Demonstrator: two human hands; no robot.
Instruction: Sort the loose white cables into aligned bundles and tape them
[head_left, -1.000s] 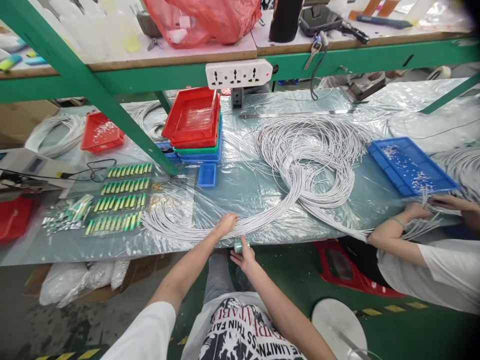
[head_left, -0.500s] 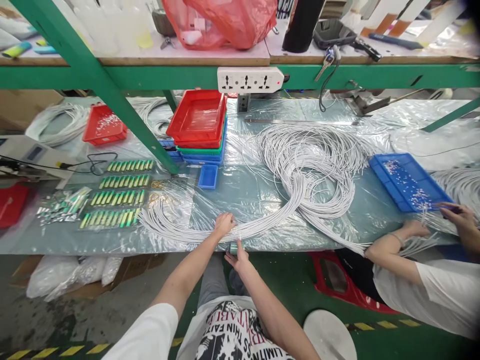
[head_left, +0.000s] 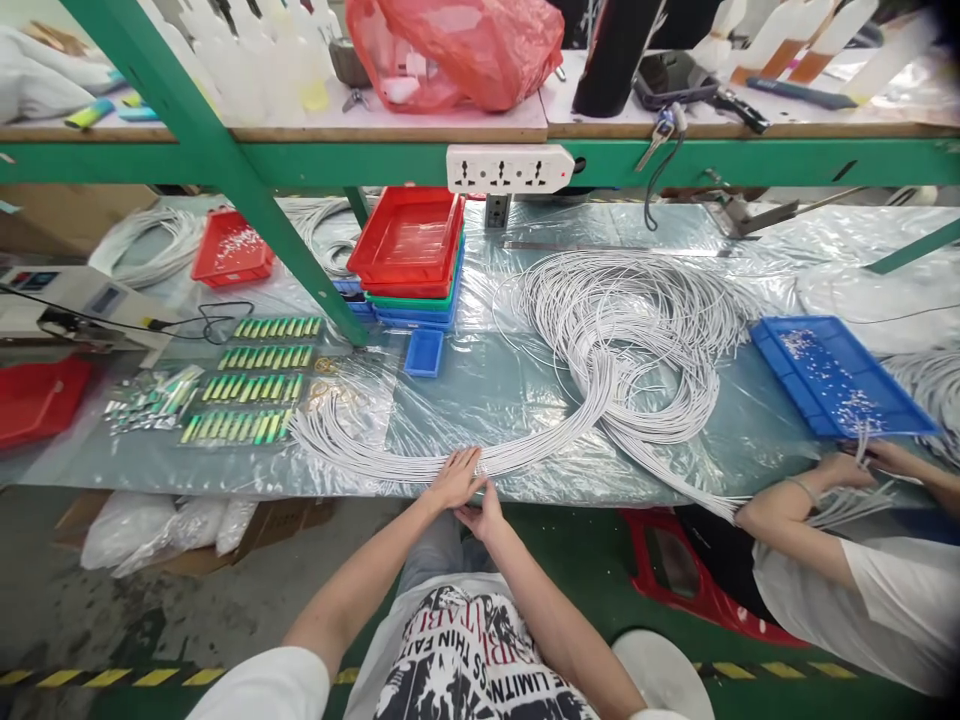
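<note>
A thick bundle of white cables (head_left: pixel 536 455) curves along the front edge of the table, its loose ends fanned out on the left. My left hand (head_left: pixel 456 480) lies over the near side of this bundle, fingers stretched to the right. Just below it, at the table edge, my right hand (head_left: pixel 484 512) is closed, its fingertips partly under the left hand. Whatever it holds is hidden. The bundle runs back into a big heap of coiled white cables (head_left: pixel 645 290). Rows of green-and-yellow small parts (head_left: pixel 251 388) lie left of the cable ends.
Stacked red, green and blue trays (head_left: pixel 409 240) stand behind, with a small blue tray (head_left: pixel 424 353) in front. A green post (head_left: pixel 292 245) slants down to the table. At right, a co-worker's hands (head_left: pixel 851 468) hold cables by a blue tray (head_left: pixel 840 380) of tiny pieces.
My left hand has flattened and stretched its fingers over the bundle. The small greenish object seen in my right hand is now hidden. The co-worker's hands have come together.
</note>
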